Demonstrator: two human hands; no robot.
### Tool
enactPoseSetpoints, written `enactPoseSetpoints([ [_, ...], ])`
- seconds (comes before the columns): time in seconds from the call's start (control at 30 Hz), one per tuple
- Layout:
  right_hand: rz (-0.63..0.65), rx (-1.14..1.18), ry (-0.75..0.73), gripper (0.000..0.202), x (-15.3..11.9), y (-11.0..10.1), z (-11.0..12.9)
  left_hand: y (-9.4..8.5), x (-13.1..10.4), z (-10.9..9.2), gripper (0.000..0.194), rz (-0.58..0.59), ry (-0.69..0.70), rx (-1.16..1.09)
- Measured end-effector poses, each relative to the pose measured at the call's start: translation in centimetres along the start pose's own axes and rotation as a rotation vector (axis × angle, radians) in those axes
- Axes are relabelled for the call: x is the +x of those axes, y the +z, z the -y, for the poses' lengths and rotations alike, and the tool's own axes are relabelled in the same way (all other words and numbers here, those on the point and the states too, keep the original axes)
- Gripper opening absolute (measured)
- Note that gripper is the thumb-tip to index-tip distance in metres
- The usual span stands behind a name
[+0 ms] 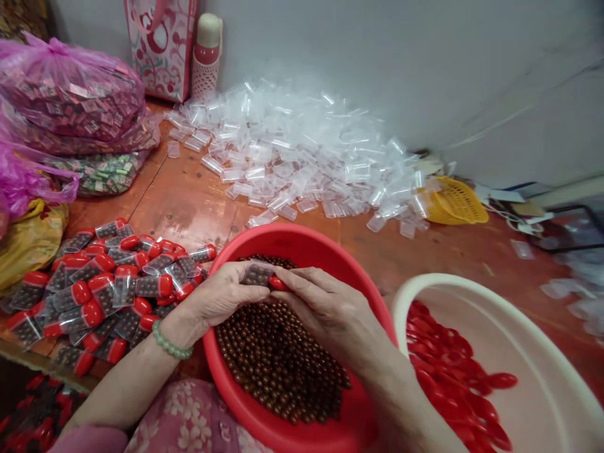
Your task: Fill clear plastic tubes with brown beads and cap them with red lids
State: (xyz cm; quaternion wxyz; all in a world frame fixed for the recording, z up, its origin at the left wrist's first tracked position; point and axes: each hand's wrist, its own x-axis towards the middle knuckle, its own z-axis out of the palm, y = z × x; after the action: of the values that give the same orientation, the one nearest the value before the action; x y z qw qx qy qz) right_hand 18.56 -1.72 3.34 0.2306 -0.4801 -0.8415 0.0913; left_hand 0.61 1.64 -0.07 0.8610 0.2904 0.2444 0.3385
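Above a red basin [278,236] my left hand [231,289] grips a small clear plastic container [257,274] with dark brown balls inside. Fingers of my right hand [325,302] close on the red cap [278,284] at that container's right end. Whether the cap is fully seated I cannot tell. Many shiny brown balls [283,352] lie in the basin below both hands. At the left is a heap of filled containers with red caps [108,283]. More red caps [453,377] lie in a cream basin [425,283] at the right.
A large pile of clear containers [302,157] lies along the wall, beside a yellow basket [455,201]. Pink plastic bags [70,88], a patterned bag [163,50] and a flask [206,56] stand at the back left. The wooden surface [174,195] has an edge at lower left.
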Motion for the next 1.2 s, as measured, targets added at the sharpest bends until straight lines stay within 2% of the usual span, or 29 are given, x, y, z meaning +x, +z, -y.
enactPoseSetpoints([
  [0.13,-0.014,0.317,0.208,0.023,0.2,0.3,-0.9,-0.1,-0.1,0.0,0.034,-0.013,-0.044,0.016],
  [0.27,-0.241,0.656,0.444,0.028,0.7,0.6,-1.2,-0.4,-0.1,0.2,0.042,-0.013,-0.071,0.027],
  [0.37,-0.361,0.801,0.486,0.022,1.4,0.9,-0.4,-0.4,-0.2,0.2,0.044,-0.014,-0.080,0.033],
  [0.53,-0.354,0.790,0.450,0.016,2.2,1.5,1.0,-0.4,-0.3,0.1,0.031,0.061,-0.056,0.047],
  [0.67,-0.368,0.767,0.386,0.013,2.0,2.2,1.2,-0.4,-0.3,0.1,0.025,0.093,-0.058,0.116],
  [0.93,-0.360,0.575,0.294,0.013,1.2,3.0,0.6,-0.7,-0.5,0.2,0.039,0.084,-0.089,0.163],
  [1.03,-0.342,0.435,0.113,0.027,0.8,2.9,0.3,-0.7,-0.5,0.3,0.042,0.102,-0.085,0.088],
  [1.1,-0.280,0.304,0.002,0.046,0.6,2.7,0.1,-0.7,-0.5,0.3,0.040,0.099,-0.063,0.035],
  [1.2,-0.195,0.122,-0.079,0.078,0.6,2.6,0.0,-0.6,-0.5,0.4,0.036,0.097,-0.055,-0.028],
])
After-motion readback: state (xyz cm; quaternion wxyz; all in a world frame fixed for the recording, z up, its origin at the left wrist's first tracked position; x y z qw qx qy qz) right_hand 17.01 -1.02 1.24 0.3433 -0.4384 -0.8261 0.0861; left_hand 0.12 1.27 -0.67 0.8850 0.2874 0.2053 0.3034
